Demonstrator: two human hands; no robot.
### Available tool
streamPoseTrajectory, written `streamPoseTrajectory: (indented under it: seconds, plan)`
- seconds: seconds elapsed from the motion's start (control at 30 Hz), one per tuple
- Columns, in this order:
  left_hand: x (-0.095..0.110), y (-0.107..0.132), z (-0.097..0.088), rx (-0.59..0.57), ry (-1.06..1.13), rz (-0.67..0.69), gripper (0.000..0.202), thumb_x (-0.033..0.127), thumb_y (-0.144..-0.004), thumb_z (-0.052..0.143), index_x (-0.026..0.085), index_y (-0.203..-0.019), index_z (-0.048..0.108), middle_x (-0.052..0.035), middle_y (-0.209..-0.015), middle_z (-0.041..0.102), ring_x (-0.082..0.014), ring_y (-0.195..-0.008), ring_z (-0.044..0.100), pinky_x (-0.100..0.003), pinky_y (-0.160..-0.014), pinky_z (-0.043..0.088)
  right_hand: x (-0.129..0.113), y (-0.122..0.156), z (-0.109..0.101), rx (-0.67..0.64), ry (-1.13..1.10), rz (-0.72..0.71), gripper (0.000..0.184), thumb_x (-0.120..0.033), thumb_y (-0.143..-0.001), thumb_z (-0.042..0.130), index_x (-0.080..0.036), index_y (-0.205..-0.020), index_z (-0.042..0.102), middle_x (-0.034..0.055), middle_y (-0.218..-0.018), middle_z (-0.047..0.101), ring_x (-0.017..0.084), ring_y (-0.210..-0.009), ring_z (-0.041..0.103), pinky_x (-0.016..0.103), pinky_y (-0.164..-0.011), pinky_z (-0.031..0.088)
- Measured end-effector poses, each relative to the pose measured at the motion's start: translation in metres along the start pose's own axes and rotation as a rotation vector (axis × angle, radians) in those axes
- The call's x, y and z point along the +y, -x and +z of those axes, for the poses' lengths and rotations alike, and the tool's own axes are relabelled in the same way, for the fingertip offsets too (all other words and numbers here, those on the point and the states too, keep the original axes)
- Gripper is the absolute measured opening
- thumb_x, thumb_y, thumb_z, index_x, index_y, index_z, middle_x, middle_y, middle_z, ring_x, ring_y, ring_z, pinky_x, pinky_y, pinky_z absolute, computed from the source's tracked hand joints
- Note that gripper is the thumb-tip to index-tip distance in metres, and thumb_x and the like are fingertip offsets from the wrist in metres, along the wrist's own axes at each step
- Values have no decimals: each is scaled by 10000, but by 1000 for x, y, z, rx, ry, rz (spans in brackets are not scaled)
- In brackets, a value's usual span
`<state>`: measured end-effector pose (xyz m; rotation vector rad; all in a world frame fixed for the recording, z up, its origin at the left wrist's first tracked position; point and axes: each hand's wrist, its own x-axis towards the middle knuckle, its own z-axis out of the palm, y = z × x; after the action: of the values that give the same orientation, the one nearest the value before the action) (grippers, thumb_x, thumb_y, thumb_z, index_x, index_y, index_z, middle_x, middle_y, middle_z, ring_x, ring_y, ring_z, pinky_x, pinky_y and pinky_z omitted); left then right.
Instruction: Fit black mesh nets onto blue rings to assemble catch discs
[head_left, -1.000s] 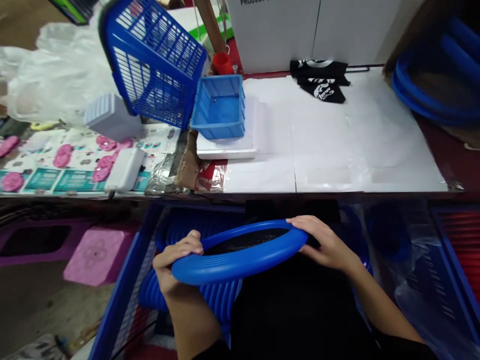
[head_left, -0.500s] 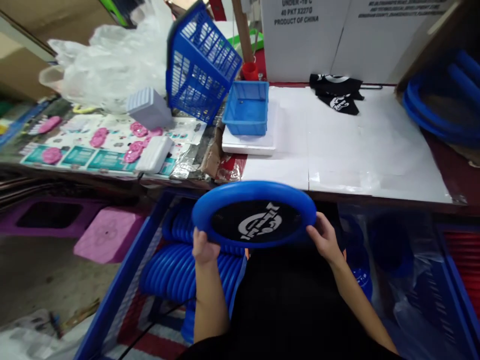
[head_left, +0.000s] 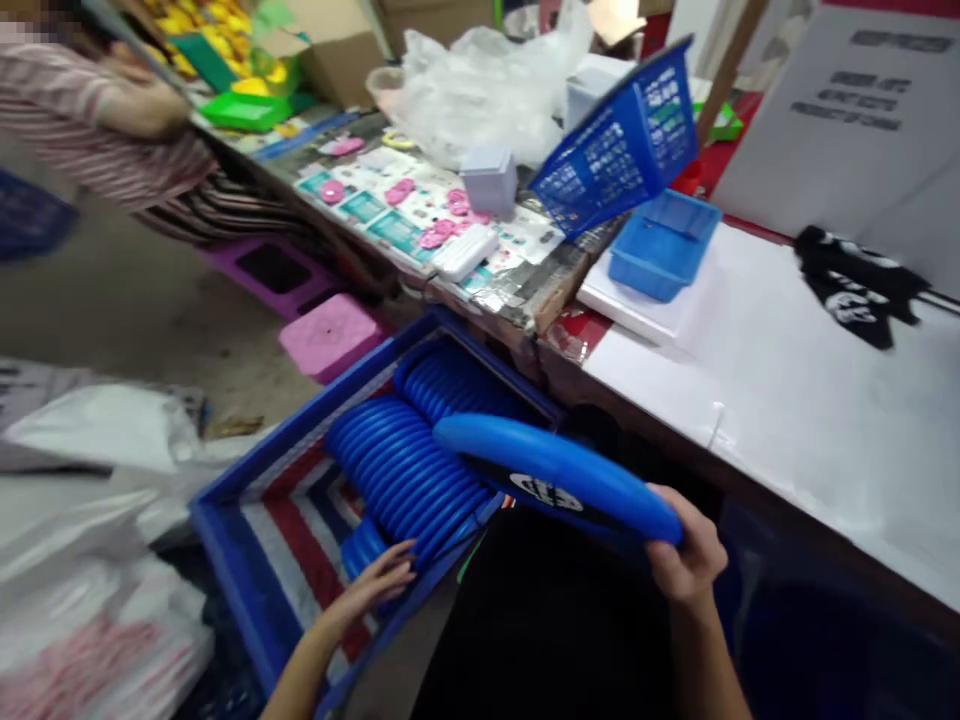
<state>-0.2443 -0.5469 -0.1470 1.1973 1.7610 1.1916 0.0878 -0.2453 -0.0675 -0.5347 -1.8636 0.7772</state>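
Note:
My right hand (head_left: pixel 691 548) grips the near right rim of a flying disc (head_left: pixel 555 465), a blue ring with a black centre and white print. The disc is tilted, its face seen at a slant, over the crate's right end and my lap. My left hand (head_left: pixel 381 582) is off the disc, fingers stretched out, at the near side of the blue crate (head_left: pixel 236 590). Just beyond its fingertips lie rows of stacked blue rings (head_left: pixel 409 480); whether it touches one I cannot tell.
Black printed cloth pieces (head_left: pixel 855 285) lie on the white-covered table (head_left: pixel 780 400). A blue tray (head_left: pixel 664 245) and a tilted blue basket (head_left: pixel 622 150) stand behind. A pink stool (head_left: pixel 334 335) is beyond the crate. Another person (head_left: pixel 112 120) is at the far left. Plastic bags (head_left: pixel 97 600) lie left.
My left hand has let go of the disc and moved down left to the crate. The right hand still holds the disc, now tilted more. My view has turned left.

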Motion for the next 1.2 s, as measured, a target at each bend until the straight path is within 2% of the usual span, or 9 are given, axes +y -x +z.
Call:
streamPoseTrajectory:
  seconds: [0.07,0.13,0.2,0.3,0.43,0.7,0.93,1.07,1.2]
  plan:
    - [16,11,-30,224,-93,-54,297,510,-1049,619,328,-1202,798,-74,-942,861,-326,-742,848,-397,-533,687,-9,-30,26,-281,-89,-210,491,-387,-1046,631,-193,-1497,634,120,-1059,838,296,-853,817,396,-714,656]
    - [46,13,-46,407,-272,-80,521,553,-979,732,226,-1384,724,-173,-1253,814,-370,-1126,814,-467,-831,720,-15,-57,61,-498,-176,-393,528,-372,-1079,601,-132,-1547,561,142,-1041,832,275,-867,812,375,-724,641]
    - [82,7,-50,441,-485,31,629,532,-948,785,238,-1489,654,-182,-1498,691,-393,-1391,670,-560,-1093,616,-16,-76,98,-634,-230,-545,521,-380,-1099,584,-101,-1538,543,159,-1039,827,262,-847,787,382,-720,612]
    - [126,-11,-48,304,-630,255,481,353,-1048,686,262,-1517,631,-147,-1421,739,-328,-1311,714,-520,-1123,593,-8,-93,140,-746,-311,-621,508,-387,-1098,591,-147,-1543,543,159,-1117,824,273,-935,758,455,-843,588]
    - [146,-34,-43,292,-707,379,489,329,-1033,726,206,-1499,641,-150,-1203,808,-289,-1078,780,-421,-949,648,12,-104,159,-753,-380,-500,525,-334,-1063,633,-234,-1571,543,138,-1228,806,308,-1095,737,553,-982,546]
    - [146,-65,-28,250,-753,360,364,288,-1052,671,195,-1403,697,-132,-1129,831,-273,-944,798,-397,-839,640,-1,-100,160,-824,-229,-444,447,-385,-1076,647,-203,-1484,611,139,-1205,805,290,-1104,736,498,-984,542]
    - [141,-73,-20,373,-720,334,371,204,-992,737,208,-1363,723,-99,-1116,846,-265,-948,812,-375,-857,639,-8,-92,180,-730,-191,-355,378,-338,-1099,604,-178,-1439,638,123,-1179,817,269,-1008,733,502,-989,475]
    - [112,-34,-42,512,-734,89,337,292,-981,776,233,-1313,763,-72,-1188,833,-275,-1006,804,-390,-946,636,1,-95,201,-756,-185,-372,383,-307,-1097,611,-211,-1468,624,171,-1401,742,302,-1276,696,538,-1121,483]
    - [44,50,-79,1045,-657,-395,284,425,-972,778,234,-1181,796,16,-1057,816,-247,-966,762,-362,-917,633,31,-93,206,-646,-253,-159,526,-213,-1081,596,-244,-1599,514,172,-1501,680,292,-1398,653,511,-1138,555]
